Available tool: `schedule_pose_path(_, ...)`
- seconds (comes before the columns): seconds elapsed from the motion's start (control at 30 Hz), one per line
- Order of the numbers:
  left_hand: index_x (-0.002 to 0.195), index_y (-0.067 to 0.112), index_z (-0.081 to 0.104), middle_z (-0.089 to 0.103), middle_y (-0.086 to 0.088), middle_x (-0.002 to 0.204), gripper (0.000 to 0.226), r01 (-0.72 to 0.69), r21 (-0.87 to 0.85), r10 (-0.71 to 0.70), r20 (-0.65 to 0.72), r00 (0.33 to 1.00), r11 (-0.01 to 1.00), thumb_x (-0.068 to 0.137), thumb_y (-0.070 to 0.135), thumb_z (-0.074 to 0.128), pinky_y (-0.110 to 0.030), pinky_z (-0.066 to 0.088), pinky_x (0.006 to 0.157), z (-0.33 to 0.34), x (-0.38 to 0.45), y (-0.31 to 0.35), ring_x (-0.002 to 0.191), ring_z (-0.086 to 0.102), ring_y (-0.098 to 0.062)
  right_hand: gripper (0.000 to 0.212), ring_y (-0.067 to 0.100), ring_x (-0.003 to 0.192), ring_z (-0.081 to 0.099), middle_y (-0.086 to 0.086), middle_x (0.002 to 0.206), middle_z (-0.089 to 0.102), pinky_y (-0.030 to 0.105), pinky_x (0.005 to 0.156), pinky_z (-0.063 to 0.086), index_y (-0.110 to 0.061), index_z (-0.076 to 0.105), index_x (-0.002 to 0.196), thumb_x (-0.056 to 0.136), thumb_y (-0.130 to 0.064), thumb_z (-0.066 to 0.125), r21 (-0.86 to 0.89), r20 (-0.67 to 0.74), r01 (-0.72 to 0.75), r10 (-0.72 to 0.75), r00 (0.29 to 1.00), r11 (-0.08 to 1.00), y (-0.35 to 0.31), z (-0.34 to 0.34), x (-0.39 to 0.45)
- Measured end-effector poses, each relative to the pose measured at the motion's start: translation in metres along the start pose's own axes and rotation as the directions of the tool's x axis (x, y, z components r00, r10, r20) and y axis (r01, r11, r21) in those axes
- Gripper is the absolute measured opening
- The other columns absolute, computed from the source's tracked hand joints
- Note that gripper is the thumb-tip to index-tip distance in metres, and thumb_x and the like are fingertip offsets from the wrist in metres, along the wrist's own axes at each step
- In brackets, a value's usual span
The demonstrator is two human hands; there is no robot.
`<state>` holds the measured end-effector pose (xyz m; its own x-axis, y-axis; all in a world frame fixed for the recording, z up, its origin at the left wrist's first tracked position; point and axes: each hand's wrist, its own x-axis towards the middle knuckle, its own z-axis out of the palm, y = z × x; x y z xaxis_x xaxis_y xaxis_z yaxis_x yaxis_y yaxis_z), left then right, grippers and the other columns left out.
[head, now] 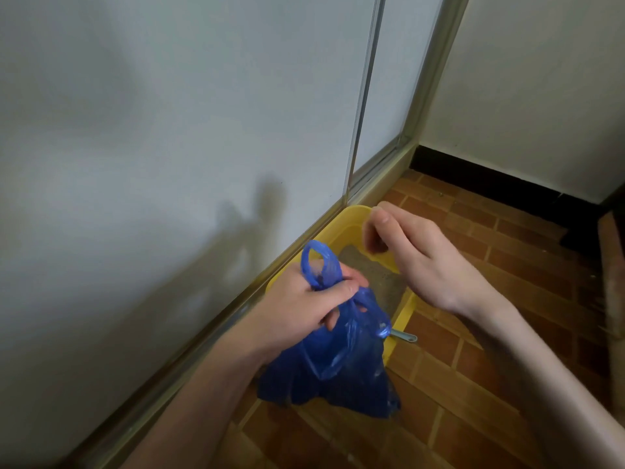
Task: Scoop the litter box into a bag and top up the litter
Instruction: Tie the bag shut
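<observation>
a: head view — what is the left hand (304,299) doing?

b: it is gripping the gathered neck of the blue bag (334,360), fingers curled round it, one handle loop sticking up at 12 o'clock of the fist. the bag is hanging over the near end of the yellow litter box (351,218).

a: and the right hand (419,262)?

b: it is hovering above the box at 2 o'clock of the left, fingers loosely bent, holding nothing. a grey scoop handle (404,336) is poking out at 3 o'clock of the bag.

The litter box (351,218) sits on the floor (473,350) against the sliding door (203,130), with the bag (341,363) before it and a scoop handle (404,336) at its right.
</observation>
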<state>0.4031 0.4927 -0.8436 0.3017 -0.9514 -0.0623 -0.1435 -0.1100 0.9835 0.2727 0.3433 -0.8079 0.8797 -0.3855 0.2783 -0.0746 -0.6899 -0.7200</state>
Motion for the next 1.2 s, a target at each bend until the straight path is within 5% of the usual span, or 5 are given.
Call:
schedule_pose_path(0.2, 0.100, 0.020, 0.054, 0.057, 0.009, 0.072, 0.018, -0.140, 0.234, 0.135, 0.035, 0.990, 0.962, 0.092, 0.012, 0.068, -0.015, 0.047, 0.063, 0.005, -0.009, 0.008, 0.061, 0.056, -0.002, 0.044, 0.008, 0.095, 0.065, -0.010, 0.096, 0.071, 0.026, 0.092, 0.048, -0.018, 0.068, 0.097, 0.113, -0.021, 0.027, 0.335, 0.293, -0.258, 0.160, 0.943, 0.906, 0.027, 0.040, 0.001)
schedule_pose_path(0.57, 0.081, 0.017, 0.059, 0.057, 0.014, 0.075, 0.010, -0.342, 0.729, 0.584, -0.098, 0.806, 0.593, 0.083, 0.023, 0.052, -0.006, 0.032, 0.060, 0.001, -0.007, 0.005, 0.060, 0.046, -0.004, 0.042, 0.012, 0.069, 0.059, 0.002, 0.077, 0.066, 0.033, 0.068, 0.049, -0.012, 0.068, 0.088, 0.109, -0.039, 0.042, 0.252, 0.076, -0.241, 0.229, 0.970, 0.937, 0.029, 0.040, 0.004)
schedule_pose_path(0.67, 0.086, 0.009, 0.063, 0.068, 0.001, 0.094, 0.013, -0.397, 0.667, 0.634, -0.147, 0.759, 0.630, 0.087, 0.020, 0.056, -0.015, 0.048, 0.071, -0.001, -0.004, 0.001, 0.081, 0.064, -0.013, 0.040, 0.017, 0.103, 0.070, 0.002, 0.111, 0.073, 0.031, 0.092, 0.056, -0.015, 0.069, 0.116, 0.110, -0.038, 0.036, 0.438, 0.264, -0.384, 0.291, 0.919, 0.813, 0.027, 0.038, 0.004)
schedule_pose_path(0.9, 0.088, 0.001, 0.060, 0.069, -0.003, 0.107, 0.024, -0.487, 0.581, 0.679, -0.162, 0.716, 0.652, 0.077, -0.020, 0.065, -0.024, 0.051, 0.086, -0.008, -0.005, -0.001, 0.106, 0.066, -0.015, 0.034, 0.036, 0.108, 0.061, 0.026, 0.119, 0.064, 0.040, 0.093, 0.054, 0.005, 0.060, 0.129, 0.101, -0.014, 0.058, 0.846, 0.332, -0.426, 0.309, 0.891, 0.321, 0.024, 0.041, 0.003)
schedule_pose_path(1.2, 0.132, 0.026, 0.054, 0.065, 0.018, 0.124, 0.033, -0.317, 0.515, 0.467, -0.193, 0.863, 0.797, 0.103, 0.029, 0.038, -0.016, 0.048, 0.094, -0.004, -0.008, -0.004, 0.113, 0.061, 0.002, 0.013, 0.023, 0.089, 0.068, 0.012, 0.097, 0.074, 0.035, 0.082, 0.053, -0.008, 0.075, 0.105, 0.097, -0.012, 0.066, 0.797, -0.175, -0.119, 0.416, 0.892, 0.592, 0.027, 0.048, 0.011)
